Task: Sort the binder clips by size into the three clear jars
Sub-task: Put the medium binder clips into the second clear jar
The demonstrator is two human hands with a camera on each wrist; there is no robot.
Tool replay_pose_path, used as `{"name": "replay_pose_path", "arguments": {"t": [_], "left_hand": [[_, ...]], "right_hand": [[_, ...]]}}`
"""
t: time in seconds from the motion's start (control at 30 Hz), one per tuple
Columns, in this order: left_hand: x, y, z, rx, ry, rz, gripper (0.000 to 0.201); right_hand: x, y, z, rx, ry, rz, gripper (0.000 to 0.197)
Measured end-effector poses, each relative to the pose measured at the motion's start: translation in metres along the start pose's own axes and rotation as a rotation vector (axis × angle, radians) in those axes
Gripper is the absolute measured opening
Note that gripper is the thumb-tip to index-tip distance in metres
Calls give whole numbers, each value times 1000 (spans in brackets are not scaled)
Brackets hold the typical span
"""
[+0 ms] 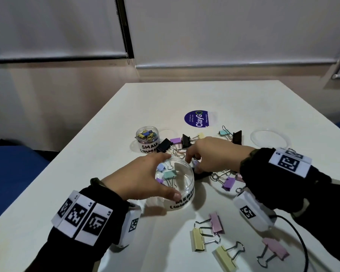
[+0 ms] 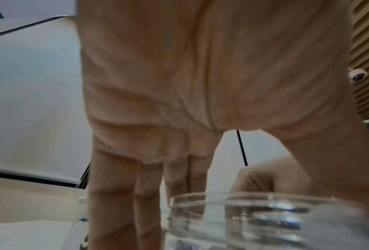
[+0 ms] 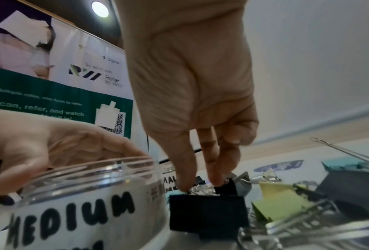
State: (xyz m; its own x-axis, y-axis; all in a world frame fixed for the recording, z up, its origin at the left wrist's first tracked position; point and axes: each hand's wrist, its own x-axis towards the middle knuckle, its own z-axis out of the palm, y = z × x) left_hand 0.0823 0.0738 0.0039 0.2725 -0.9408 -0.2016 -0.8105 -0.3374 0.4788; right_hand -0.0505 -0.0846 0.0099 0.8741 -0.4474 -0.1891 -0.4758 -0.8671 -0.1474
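Observation:
My left hand [image 1: 169, 176] grips the clear jar [image 1: 185, 201] labelled MEDIUM from the left, thumb on its near wall and fingers round the far rim. Inside lie teal, blue and purple clips [image 1: 170, 174]. Its rim [image 2: 243, 203] shows blurred below my left fingers [image 2: 112, 194]. Just right of the jar my right hand [image 1: 192, 163] reaches down into a pile of clips. In the right wrist view its fingertips [image 3: 216, 181] pinch the top of a black binder clip [image 3: 207, 211] beside the medium jar [image 3: 72, 211]. The small jar [image 1: 147, 138], holding tiny coloured clips, stands behind.
More black, purple and teal clips [image 1: 185, 141] lie behind my right hand. Pink and yellow clips [image 1: 216, 222] sit near the front right, and a purple one [image 1: 229, 183] under my right wrist. A clear lid [image 1: 269, 138] lies far right, by a round blue sticker [image 1: 197, 118].

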Motion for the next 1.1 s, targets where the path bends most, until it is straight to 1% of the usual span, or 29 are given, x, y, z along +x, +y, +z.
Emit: {"name": "replay_pose_path", "arguments": {"t": [0.07, 0.1, 0.13, 0.27, 0.33, 0.43, 0.5, 0.57, 0.63, 0.77, 0.87, 1.0, 1.1], "left_hand": [[0, 0, 0, -15, -1, -6, 104], [0, 0, 0, -19, -3, -8, 103], [1, 0, 0, -23, -6, -10, 103], [2, -1, 0, -32, -18, -17, 103], [2, -2, 0, -42, -19, -19, 104], [3, -3, 1, -53, -19, -27, 104], [4, -3, 1, -55, -19, -30, 105], [4, -3, 1, -58, -20, -33, 104], [4, -3, 1, -53, -20, -29, 104], [4, -3, 2, -61, -15, -29, 103], [4, -3, 1, -55, -19, -29, 103], [3, -2, 0, -54, -16, -31, 103], [3, -1, 0, -59, -18, -29, 102]], "right_hand": [[0, 0, 0, -45, -48, -8, 42], [0, 1, 1, -38, -64, -8, 44], [0, 2, 2, -20, -71, -12, 43], [-3, 8, 5, 15, -40, -18, 27], [-6, 11, 6, 50, -69, -13, 27], [-9, 13, 9, 54, -145, -30, 36], [-8, 12, 15, 4, -129, -39, 36], [-6, 12, 18, 10, -94, -42, 34], [-7, 15, 13, 91, -84, -29, 33], [-14, 30, -14, 291, -52, 19, 29], [-17, 45, -30, 359, -3, 64, 25], [-8, 61, -22, 205, 58, 179, 28], [-3, 62, -12, 89, 34, 215, 33]]}}
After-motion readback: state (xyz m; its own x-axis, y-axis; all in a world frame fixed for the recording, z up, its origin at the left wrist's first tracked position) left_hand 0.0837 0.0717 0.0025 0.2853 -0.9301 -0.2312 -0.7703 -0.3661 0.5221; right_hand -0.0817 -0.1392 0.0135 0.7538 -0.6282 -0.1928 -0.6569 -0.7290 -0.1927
